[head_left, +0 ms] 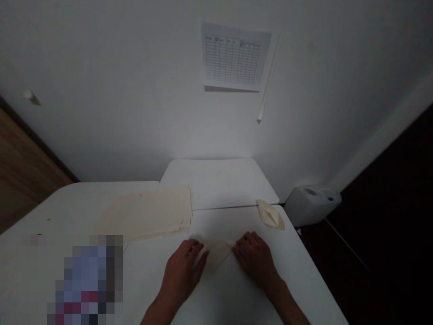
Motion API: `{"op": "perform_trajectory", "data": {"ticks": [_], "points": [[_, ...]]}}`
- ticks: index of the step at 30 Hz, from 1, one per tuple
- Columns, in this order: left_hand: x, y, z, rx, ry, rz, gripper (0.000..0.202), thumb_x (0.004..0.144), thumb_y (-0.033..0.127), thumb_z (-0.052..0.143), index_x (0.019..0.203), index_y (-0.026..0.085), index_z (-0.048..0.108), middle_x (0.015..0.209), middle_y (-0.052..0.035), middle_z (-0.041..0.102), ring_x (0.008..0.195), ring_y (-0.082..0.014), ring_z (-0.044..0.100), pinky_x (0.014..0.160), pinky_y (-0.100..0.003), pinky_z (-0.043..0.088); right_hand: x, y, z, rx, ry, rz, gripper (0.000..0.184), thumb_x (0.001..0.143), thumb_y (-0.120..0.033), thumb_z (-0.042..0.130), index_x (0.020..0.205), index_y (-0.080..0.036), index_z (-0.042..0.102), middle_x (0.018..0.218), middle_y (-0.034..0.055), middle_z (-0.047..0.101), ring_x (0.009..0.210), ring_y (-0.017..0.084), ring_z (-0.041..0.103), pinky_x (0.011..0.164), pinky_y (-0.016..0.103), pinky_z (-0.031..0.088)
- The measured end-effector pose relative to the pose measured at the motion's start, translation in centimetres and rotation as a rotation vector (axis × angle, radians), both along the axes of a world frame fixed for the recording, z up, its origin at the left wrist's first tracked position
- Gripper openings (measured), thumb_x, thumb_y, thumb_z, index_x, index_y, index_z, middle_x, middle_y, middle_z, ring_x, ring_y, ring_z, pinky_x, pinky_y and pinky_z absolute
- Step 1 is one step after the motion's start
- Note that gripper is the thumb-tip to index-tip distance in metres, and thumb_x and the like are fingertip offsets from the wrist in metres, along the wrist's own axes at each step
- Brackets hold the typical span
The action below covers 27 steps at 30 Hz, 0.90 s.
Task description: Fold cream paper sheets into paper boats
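Note:
A small cream sheet of paper (218, 256), folded to a pointed shape, lies on the white table between my hands. At its left corner is my left hand (184, 266), with thumb and fingertips closed in on the paper edge. My right hand (255, 256) pinches the opposite corner, its fingers curled. Farther right, near the table edge, rests another folded paper piece (269, 214) with a raised flap. A stack of cream paper sheets (155, 214) is spread to the left, beyond my left hand.
White tables (219, 185) stand against a grey wall bearing a printed chart (237, 58). On the dark floor to the right is a white plastic container (313, 205). A blurred-out bluish object (83, 280) sits at the lower left.

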<state>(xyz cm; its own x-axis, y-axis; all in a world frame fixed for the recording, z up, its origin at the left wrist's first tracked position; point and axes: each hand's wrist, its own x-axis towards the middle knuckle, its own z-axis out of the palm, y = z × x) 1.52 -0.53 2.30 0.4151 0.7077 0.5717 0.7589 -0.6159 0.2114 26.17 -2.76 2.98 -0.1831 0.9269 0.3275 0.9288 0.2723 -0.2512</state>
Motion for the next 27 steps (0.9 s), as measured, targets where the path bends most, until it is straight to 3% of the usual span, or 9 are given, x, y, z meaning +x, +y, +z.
{"op": "perform_trajectory", "data": {"ticks": [3,7,12,16,21,27], "points": [[-2.0,-1.9,-0.1,-0.089,0.043,-0.026,0.027,0.087,0.039,0.061,0.106,0.02,0.06,0.103,-0.0097,0.062,0.091,-0.0234,0.063,0.076,-0.036,0.057,0.0,-0.2,-0.3,0.001,0.015,-0.008,0.01,0.091,-0.026,0.058,0.086,-0.021,0.064,0.088,0.0044,0.06,0.088,0.02,0.053,0.083,0.033,0.042],[-2.9,-3.3,-0.7,-0.089,0.122,-0.07,0.038,0.08,0.048,0.068,0.105,0.021,0.061,0.103,-0.0091,0.064,0.095,-0.0271,0.063,0.081,-0.041,0.056,-0.1,-0.6,-0.1,-0.004,0.028,-0.023,0.01,0.09,-0.028,0.059,0.085,-0.021,0.064,0.088,0.0048,0.06,0.089,0.021,0.053,0.083,0.034,0.042],[-2.6,-3.1,-0.5,-0.067,0.139,-0.091,0.02,0.092,0.036,0.053,0.099,0.021,0.064,0.094,-0.0071,0.065,0.087,-0.0228,0.066,0.078,-0.038,0.057,0.2,-1.3,0.4,-0.03,0.083,0.021,0.008,0.089,-0.028,0.059,0.089,-0.021,0.064,0.092,0.0048,0.06,0.091,0.021,0.053,0.085,0.035,0.043],[-2.6,-2.8,-0.3,-0.014,0.188,-0.122,0.023,0.097,0.032,0.045,0.097,0.021,0.066,0.092,-0.0067,0.067,0.084,-0.021,0.067,0.078,-0.037,0.058,0.3,-1.5,0.3,-0.02,0.112,0.062,0.007,0.088,-0.027,0.06,0.093,-0.023,0.064,0.097,0.0046,0.061,0.092,0.021,0.055,0.086,0.036,0.045],[-3.1,-2.8,-1.6,0.2,0.32,-0.143,0.029,0.098,0.022,0.038,0.099,0.019,0.066,0.092,-0.0064,0.071,0.083,-0.0231,0.069,0.078,-0.039,0.059,-0.2,-1.4,0.1,0.034,0.138,0.09,0.008,0.085,-0.025,0.064,0.093,-0.023,0.065,0.096,0.0043,0.063,0.091,0.02,0.057,0.088,0.036,0.046],[-3.5,-2.6,-2.3,0.269,0.316,-0.087,0.03,0.097,0.016,0.035,0.104,0.017,0.065,0.099,-0.0089,0.072,0.087,-0.0232,0.07,0.075,-0.035,0.059,-0.8,-1.4,0.2,0.004,0.191,0.124,0.019,0.083,-0.03,0.067,0.101,-0.024,0.065,0.101,0.0051,0.064,0.096,0.022,0.058,0.096,0.041,0.042]]}}
